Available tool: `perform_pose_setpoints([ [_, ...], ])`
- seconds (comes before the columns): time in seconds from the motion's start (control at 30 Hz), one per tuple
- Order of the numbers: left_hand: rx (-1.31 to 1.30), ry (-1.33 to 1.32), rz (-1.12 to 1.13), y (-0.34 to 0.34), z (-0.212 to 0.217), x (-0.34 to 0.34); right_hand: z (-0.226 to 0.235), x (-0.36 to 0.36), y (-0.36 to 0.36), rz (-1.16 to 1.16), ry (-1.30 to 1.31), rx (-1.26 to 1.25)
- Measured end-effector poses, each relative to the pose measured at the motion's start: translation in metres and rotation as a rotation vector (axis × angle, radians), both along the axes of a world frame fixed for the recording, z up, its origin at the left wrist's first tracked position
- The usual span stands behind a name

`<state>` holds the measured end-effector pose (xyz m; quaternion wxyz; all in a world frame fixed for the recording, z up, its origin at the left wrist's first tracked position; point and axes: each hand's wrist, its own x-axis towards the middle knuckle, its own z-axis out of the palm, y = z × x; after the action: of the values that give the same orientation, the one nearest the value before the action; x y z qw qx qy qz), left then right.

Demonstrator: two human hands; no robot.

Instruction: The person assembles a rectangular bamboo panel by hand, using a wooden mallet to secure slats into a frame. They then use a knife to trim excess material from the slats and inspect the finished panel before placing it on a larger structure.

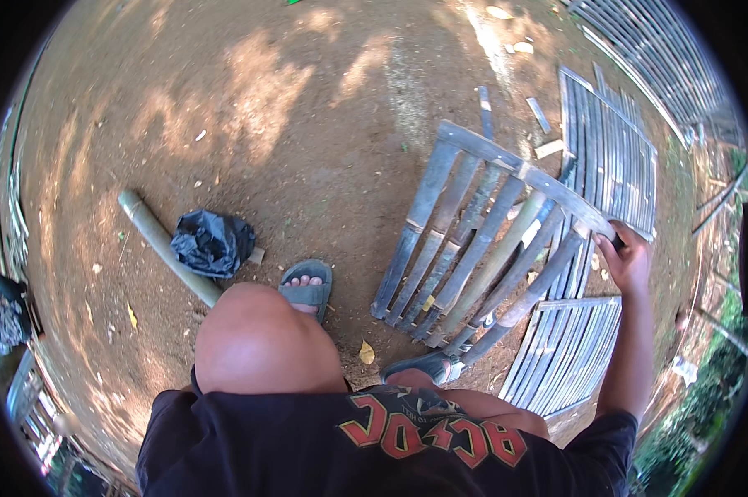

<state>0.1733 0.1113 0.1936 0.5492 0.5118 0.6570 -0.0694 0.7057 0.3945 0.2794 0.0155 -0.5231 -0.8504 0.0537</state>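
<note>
My right hand (625,258) is closed round the right end of a crosspiece on a slatted bamboo panel (490,222). Several dark, weathered slats run down from that crosspiece toward my feet, with gaps between them. The panel slants, and its lower end reaches the ground beside my right sandal (424,365). More slatted panels lie partly under and beyond it: a larger grey one (610,149) and a smaller one (566,348) below my hand. My left hand does not show.
At my left lie a bamboo pole (154,228) and a crumpled black plastic bag (213,242) against it. My left sandal (308,291) rests on the dirt ground (308,166). Another slatted panel (656,50) is at the far right. Loose bamboo pieces (539,114) lie near the panels.
</note>
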Motion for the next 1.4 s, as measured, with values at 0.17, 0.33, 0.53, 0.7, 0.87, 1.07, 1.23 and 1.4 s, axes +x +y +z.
perform_pose_setpoints([
  [0.17, 0.025, -0.005, 0.236, -0.027, -0.056, -0.029, 0.000, -0.004, -0.011, -0.044, -0.018, 0.003],
  [0.33, 0.109, 0.021, 0.457, -0.041, -0.082, -0.051, -0.006, -0.003, -0.012, 0.014, 0.037, 0.021],
  [0.53, 0.260, 0.042, 0.781, -0.061, -0.120, -0.079, 0.004, -0.019, -0.001, -0.042, -0.037, 0.001],
  [0.7, 0.406, 0.100, 1.011, -0.080, -0.131, -0.106, 0.006, -0.025, 0.005, 0.029, -0.090, 0.043],
  [0.87, 0.568, 0.165, 1.210, -0.102, -0.130, -0.137, -0.001, -0.023, 0.009, 0.034, -0.082, 0.052],
  [1.07, 0.825, 0.194, 1.318, -0.102, -0.116, -0.172, -0.010, -0.027, 0.014, 0.052, -0.072, 0.118],
  [1.23, 1.024, 0.062, 1.161, -0.042, -0.110, -0.169, -0.005, -0.036, 0.017, 0.100, -0.108, 0.155],
  [1.4, 0.813, -0.089, 0.785, 0.084, -0.105, -0.095, 0.000, -0.048, 0.013, 0.141, -0.066, 0.197],
])
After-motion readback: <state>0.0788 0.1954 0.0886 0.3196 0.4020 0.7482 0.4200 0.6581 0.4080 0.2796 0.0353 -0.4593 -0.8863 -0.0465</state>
